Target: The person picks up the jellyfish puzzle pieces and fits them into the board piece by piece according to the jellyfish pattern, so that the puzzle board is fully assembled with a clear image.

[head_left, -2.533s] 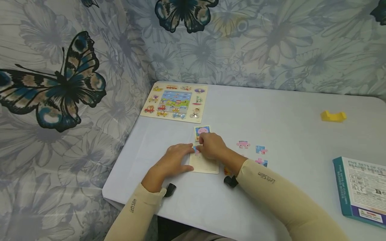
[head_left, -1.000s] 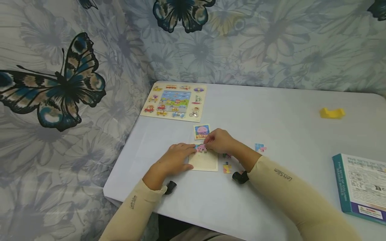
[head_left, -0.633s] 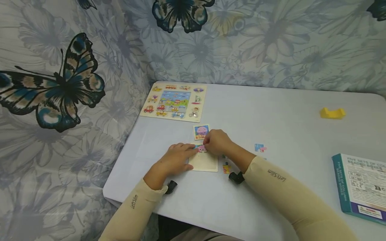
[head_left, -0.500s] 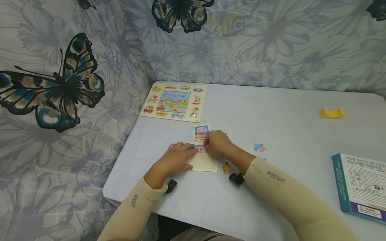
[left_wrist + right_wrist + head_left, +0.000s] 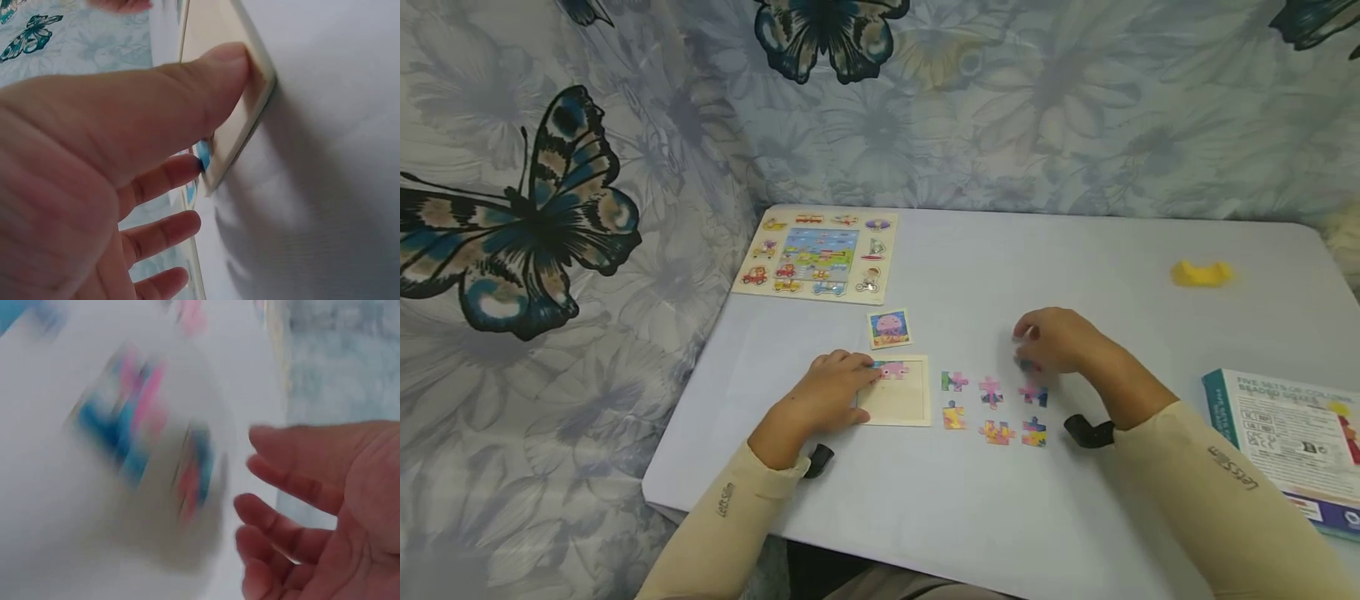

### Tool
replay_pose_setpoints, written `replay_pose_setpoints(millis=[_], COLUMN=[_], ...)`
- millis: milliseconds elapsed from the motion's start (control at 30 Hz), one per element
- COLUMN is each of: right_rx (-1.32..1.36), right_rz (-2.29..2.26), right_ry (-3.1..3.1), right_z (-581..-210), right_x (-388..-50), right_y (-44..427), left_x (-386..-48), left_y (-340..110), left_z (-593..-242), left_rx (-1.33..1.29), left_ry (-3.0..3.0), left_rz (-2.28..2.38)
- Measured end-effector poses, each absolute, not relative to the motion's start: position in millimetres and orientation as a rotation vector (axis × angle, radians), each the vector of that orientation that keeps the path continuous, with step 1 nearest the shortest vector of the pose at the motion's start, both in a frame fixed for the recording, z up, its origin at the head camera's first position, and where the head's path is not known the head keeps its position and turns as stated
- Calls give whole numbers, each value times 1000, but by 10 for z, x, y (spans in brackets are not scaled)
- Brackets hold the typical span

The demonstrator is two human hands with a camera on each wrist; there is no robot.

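My left hand (image 5: 827,396) rests at the left side of a shallow cream puzzle frame (image 5: 898,407). Its thumb (image 5: 206,94) lies on the frame's edge in the left wrist view, fingertips beside a blue part. Pink-and-blue pieces (image 5: 893,370) lie along the frame's top left, partly under the fingers. Over the table to the right, my right hand (image 5: 1060,342) hovers with bent fingers apart from the thumb and nothing seen between them. A blurred blue-and-pink piece (image 5: 197,475) lies close to those fingertips in the right wrist view.
Several loose pieces (image 5: 997,432) lie in two rows right of the frame. Behind it are a small octopus picture card (image 5: 890,328) and a vehicle puzzle board (image 5: 872,250). A yellow object (image 5: 1201,273) stands far right, a boxed set (image 5: 1285,417) near the right edge.
My right hand has left the frame and moved right, uncovering the loose pieces and the pink piece in the frame's top row. My left hand has stayed at the frame. The head view has shifted slightly.
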State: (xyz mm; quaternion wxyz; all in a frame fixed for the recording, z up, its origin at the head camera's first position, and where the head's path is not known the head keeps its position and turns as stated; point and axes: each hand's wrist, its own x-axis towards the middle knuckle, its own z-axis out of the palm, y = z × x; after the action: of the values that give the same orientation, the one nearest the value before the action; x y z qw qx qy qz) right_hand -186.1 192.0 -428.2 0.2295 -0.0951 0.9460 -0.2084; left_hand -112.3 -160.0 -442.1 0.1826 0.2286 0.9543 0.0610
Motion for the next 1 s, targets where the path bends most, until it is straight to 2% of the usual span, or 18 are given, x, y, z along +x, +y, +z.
replay_pose_setpoints(millis=[267,500,800,1000], right_rx=[-304,-269,-232,-159], right_rz=[-608,-733,-1087,-1182], right_ry=[2647,2668,2373,2259], right_z=[-4473,-4378,-4347,-4435], right_x=[-1729,-1710,-1817,-1771], right_y=[2114,2089,1695,1245], left_x=[-1118,-1098,-1071,-1078], left_y=[-1646,-1521,-1497,-1476], left_z=[-4417,-4480,-4483,-4508], left_rx=[657,804,797,792], left_ry=[2696,2714,2675,2710], left_rz=[217,243,168,159])
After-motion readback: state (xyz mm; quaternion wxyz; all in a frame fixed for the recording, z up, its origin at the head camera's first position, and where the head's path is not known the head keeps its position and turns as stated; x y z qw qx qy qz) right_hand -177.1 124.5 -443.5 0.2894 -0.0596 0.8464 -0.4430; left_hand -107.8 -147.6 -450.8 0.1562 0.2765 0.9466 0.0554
